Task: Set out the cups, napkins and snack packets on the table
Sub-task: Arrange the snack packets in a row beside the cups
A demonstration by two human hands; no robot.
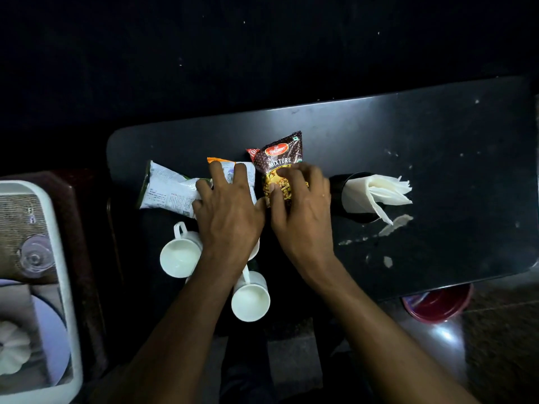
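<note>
my hands on snack packets at mid-desk (379, 126).
left hand (230, 211) fingers spread flat on the white packet (233, 170); right hand (300, 208) fingers pinching the brown "mixture" packet (280, 161), upright, touching it.

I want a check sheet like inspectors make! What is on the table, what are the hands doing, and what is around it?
Surface: dark table, pale smears and specks on its right part.
Job's things: three snack packets in a row, a white one, an orange-topped one and a brown Mixture packet; two white cups plainly seen near the front edge, rims of others partly hidden under the arm; white napkins in a black holder.
Clutter: nothing seen.
Grippers: left hand flat on the orange-topped packet; right hand fingers on the Mixture packet.
Cables: nothing seen.
Surroundings: white tray with a glass to the left; red bowl below the table.
</note>
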